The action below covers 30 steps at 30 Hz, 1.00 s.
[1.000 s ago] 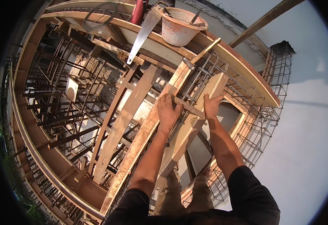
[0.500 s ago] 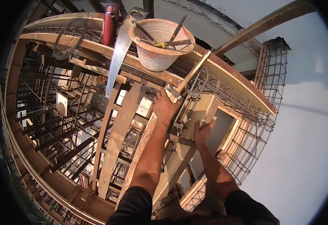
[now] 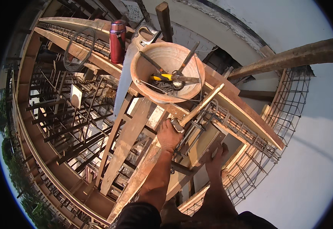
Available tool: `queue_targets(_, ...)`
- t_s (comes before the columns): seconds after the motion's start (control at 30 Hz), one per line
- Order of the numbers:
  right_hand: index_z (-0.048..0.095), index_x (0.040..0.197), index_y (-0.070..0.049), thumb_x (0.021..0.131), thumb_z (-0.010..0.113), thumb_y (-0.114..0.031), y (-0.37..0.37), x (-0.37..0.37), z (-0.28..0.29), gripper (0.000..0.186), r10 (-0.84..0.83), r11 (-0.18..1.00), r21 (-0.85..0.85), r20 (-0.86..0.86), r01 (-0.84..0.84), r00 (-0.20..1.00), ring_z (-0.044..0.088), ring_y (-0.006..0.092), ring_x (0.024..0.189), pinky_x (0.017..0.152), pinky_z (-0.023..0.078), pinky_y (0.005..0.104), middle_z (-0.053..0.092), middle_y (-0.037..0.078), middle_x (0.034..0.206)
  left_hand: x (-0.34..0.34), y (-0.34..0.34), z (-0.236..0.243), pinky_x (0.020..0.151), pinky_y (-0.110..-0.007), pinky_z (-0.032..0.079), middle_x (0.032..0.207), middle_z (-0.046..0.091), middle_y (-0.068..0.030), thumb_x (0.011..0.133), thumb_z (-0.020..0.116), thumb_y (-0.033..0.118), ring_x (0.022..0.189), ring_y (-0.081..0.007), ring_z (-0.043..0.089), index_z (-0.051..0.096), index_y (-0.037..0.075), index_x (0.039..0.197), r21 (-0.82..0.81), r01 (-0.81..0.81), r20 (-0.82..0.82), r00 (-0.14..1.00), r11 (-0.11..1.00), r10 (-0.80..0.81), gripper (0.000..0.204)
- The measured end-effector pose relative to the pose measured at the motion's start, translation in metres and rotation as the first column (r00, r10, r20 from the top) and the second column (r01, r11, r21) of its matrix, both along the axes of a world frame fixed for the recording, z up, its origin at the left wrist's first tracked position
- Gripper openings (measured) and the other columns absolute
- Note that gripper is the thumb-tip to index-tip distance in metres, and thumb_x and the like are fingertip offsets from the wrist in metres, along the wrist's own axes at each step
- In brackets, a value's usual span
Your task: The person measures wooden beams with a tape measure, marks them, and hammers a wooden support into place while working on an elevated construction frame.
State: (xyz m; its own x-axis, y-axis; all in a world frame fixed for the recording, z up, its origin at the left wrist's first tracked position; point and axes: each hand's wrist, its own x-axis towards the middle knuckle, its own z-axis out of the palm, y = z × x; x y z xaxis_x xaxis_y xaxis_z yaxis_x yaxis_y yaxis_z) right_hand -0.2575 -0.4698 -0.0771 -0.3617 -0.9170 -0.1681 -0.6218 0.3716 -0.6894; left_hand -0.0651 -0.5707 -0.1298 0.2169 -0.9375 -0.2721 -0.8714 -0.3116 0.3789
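Note:
My left hand (image 3: pixel 169 136) is curled over the rough edge of a long wooden plank (image 3: pixel 139 177), its fingertips beside the head of a hammer (image 3: pixel 201 105). The hammer lies slanted, its wooden handle pointing up to the right. My right hand (image 3: pixel 216 160) is in shadow at the right edge of a wide wooden board (image 3: pixel 202 143), thumb and fingers apart; whether it touches the board is hard to tell. Between my hands run steel bars (image 3: pixel 191 131). Beyond them stands a clay-coloured bucket (image 3: pixel 166 97) holding yellow-handled pliers (image 3: pixel 162 77), other tools and many nails.
A handsaw (image 3: pixel 123 86) hangs blade-down beside the bucket, with a red flask (image 3: pixel 117 44) and a wire coil (image 3: pixel 78 51) to its left. Rebar cages (image 3: pixel 246 181) curve along the white wall (image 3: pixel 307 152). Below on the left are deep gaps among timber supports (image 3: pixel 71 143).
The view has shifted, showing more of the bucket's inside. My right hand's fingers have loosened from the board, whose side has turned into shadow. My left hand stays beside the hammer head.

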Motion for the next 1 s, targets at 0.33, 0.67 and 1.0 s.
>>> queue_targets(0.33,0.071,0.116,-0.008,0.088,0.064,-0.006,-0.419,0.075,0.039,0.029,0.959,0.246,0.274,-0.205,-0.930,0.194,0.066,0.0327,0.108,0.088,0.052,0.0434,0.070,0.016,0.113,-0.007,-0.008,-0.008,0.088,-0.043,0.051,0.114,0.060,-0.0120,0.063,0.078,0.034,0.106,-0.0324,0.061,0.053,0.007,0.118,-0.027,-0.018,-0.025,1.000,0.999,0.017,0.066)
queue_targets(0.67,0.072,0.107,0.002,0.083,0.065,-0.017,-0.416,0.101,0.024,0.031,0.992,0.128,0.498,-0.065,-0.858,0.110,0.068,0.0357,0.100,0.082,0.054,0.0443,0.070,0.021,0.110,0.004,0.000,-0.005,0.085,-0.044,0.053,0.111,0.062,-0.0146,0.062,0.080,0.040,0.103,-0.0339,0.064,0.052,0.008,0.120,0.004,-0.023,0.024,0.999,1.000,0.023,0.073)
queue_targets(1.0,0.065,0.097,-0.005,0.094,0.054,-0.023,-0.395,-0.007,0.062,0.020,0.716,0.670,-0.289,0.497,-0.684,0.490,0.063,0.0202,0.083,0.074,0.055,0.0335,0.069,0.010,0.096,-0.015,-0.005,-0.002,0.081,-0.044,0.054,0.109,0.064,-0.0124,0.067,0.076,0.045,0.096,-0.0333,0.066,0.056,0.010,0.113,0.023,-0.039,0.047,0.998,0.999,0.037,0.062)
